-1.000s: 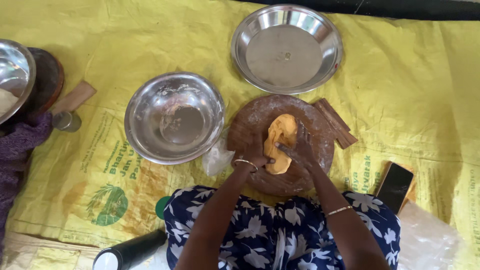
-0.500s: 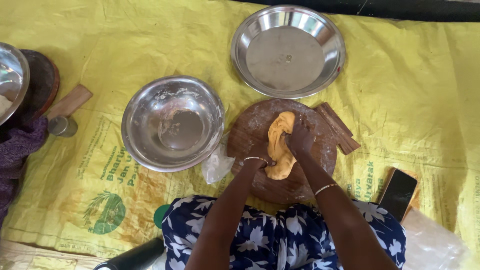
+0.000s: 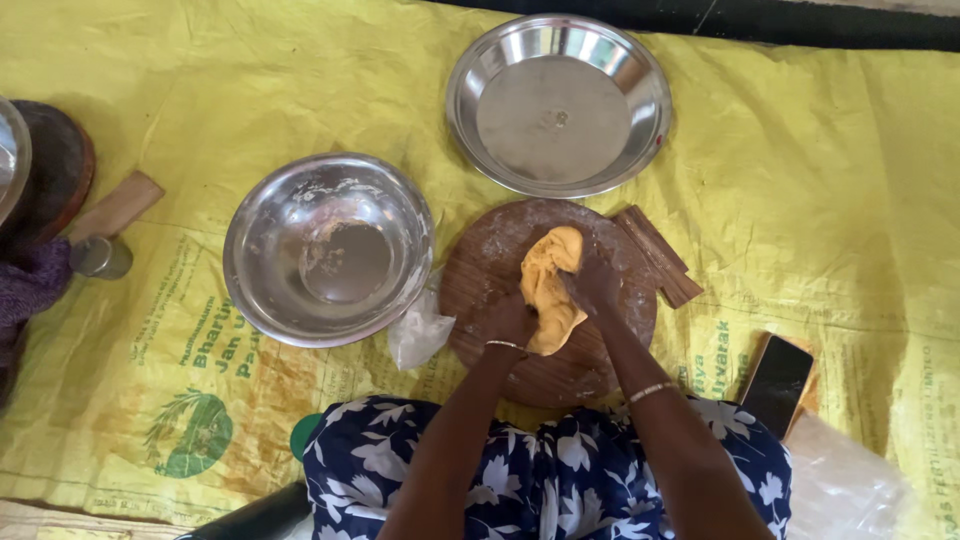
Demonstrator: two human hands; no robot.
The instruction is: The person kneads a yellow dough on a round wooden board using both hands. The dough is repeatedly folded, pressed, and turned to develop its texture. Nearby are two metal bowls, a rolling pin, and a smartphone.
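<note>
Both hands pressed on yellow dough [image 3: 548, 285] at centre of round wooden board [image 3: 500, 255]: left hand [image 3: 510, 320] gripped its near end, right hand [image 3: 592, 285] its right side. Steel bowl [image 3: 262, 205] lay left of board.

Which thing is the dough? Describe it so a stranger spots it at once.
On the yellow sheet, find the round wooden board below the steel plate. The dough lies on it under both hands: a soft orange-yellow lump, the only thing there that is neither metal nor wood.
</note>
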